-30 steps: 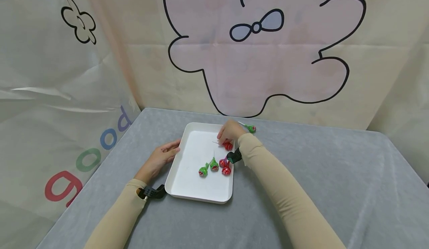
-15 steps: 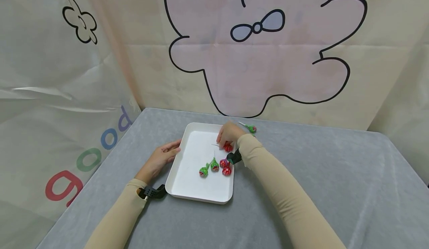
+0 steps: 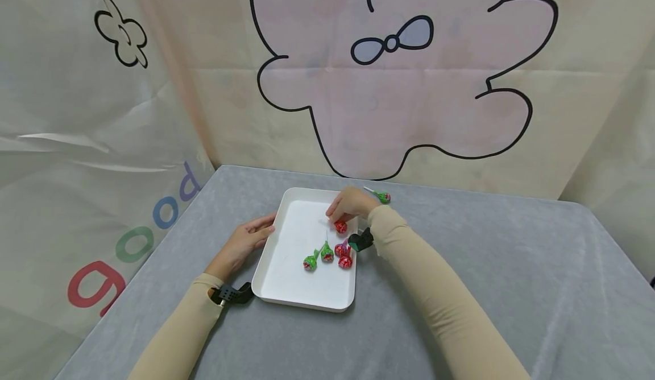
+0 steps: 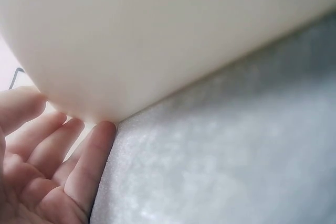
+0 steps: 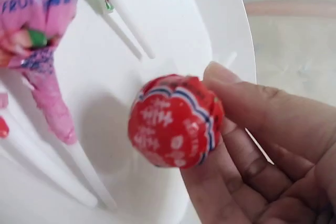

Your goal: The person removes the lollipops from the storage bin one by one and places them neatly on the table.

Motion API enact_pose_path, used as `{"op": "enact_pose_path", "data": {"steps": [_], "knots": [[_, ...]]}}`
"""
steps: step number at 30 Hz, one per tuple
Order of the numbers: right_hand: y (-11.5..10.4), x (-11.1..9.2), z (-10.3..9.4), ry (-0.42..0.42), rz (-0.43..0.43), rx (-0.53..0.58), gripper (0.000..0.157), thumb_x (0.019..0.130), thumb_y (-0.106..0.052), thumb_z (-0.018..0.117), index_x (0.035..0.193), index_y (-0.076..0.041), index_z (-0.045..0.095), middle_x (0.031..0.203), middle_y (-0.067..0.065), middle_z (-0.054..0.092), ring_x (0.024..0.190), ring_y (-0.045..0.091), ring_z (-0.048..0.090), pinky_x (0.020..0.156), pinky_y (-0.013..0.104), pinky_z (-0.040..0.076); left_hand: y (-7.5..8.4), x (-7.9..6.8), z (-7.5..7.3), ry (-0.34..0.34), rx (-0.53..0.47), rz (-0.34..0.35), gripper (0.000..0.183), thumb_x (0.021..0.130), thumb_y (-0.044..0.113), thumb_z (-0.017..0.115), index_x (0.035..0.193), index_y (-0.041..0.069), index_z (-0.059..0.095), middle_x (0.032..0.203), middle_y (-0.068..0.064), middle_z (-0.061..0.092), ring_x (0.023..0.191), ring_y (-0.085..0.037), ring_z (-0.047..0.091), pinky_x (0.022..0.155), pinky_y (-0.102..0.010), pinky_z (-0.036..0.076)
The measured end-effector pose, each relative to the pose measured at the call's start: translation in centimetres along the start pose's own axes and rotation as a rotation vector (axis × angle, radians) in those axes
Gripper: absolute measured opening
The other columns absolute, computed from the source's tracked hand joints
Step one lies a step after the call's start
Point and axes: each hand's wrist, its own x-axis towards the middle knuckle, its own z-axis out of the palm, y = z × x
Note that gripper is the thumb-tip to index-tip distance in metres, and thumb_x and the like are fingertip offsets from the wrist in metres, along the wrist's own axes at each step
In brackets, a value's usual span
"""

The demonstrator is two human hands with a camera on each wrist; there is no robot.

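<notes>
My right hand (image 3: 353, 203) pinches a red-wrapped lollipop (image 3: 340, 227) over the far right part of a white tray (image 3: 291, 277). In the right wrist view the thumb and fingers sit just behind its round head (image 5: 173, 121), which hides most of its stick. Lower in the tray lie two green lollipops (image 3: 327, 252) and, by the right wall, a pink-and-red one (image 3: 341, 248) and a red one (image 3: 345, 261). My left hand (image 3: 245, 242) rests against the tray's left side; the left wrist view shows its extended fingers (image 4: 94, 156) touching the outer wall.
One more green lollipop (image 3: 382, 197) lies on the grey tablecloth (image 3: 486, 266) beyond the tray's far right corner. A printed cloth backdrop (image 3: 399, 107) stands behind the table, and another hanging sheet (image 3: 77, 169) is at the left.
My right hand has shifted slightly left and toward me, carrying the red lollipop away from the tray's right wall. The left hand and the tray have stayed put.
</notes>
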Motion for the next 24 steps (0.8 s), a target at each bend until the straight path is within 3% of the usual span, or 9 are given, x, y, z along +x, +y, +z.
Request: {"op": "enact_pose_path", "data": {"steps": [9,17,24], "knots": [[-0.1,-0.8,-0.1,-0.007,0.039,0.066,0.019,0.084,-0.009,0.079,0.102,-0.005,0.078,0.093,0.006,0.077,0.075,0.01,0.066,0.073,0.022,0.058,-0.1,0.1,-0.2,0.005,0.013,-0.022,0.057,0.1,0.024,0.061,0.149,0.003,0.044,0.152,-0.018,0.047,0.123,-0.013,0.059,0.091,-0.02,0.054],[0.1,-2.6,-0.5,0.005,0.009,0.065,0.024,0.088,-0.011,0.076,0.111,-0.002,0.076,0.102,0.008,0.077,0.079,0.011,0.066,0.083,0.027,0.059,-0.2,0.3,-0.3,0.005,0.021,-0.03,0.058,0.099,0.027,0.062,0.15,0.006,0.044,0.152,-0.015,0.047,0.129,-0.019,0.056,0.093,-0.022,0.054],[0.9,-4.1,-1.3,0.007,-0.013,0.065,0.027,0.089,-0.012,0.075,0.114,-0.001,0.074,0.102,0.008,0.077,0.082,0.009,0.069,0.088,0.031,0.059,0.0,0.2,-0.2,0.001,0.011,-0.027,0.056,0.1,0.024,0.061,0.149,0.005,0.045,0.152,-0.015,0.048,0.126,-0.015,0.058,0.092,-0.021,0.054]]}}
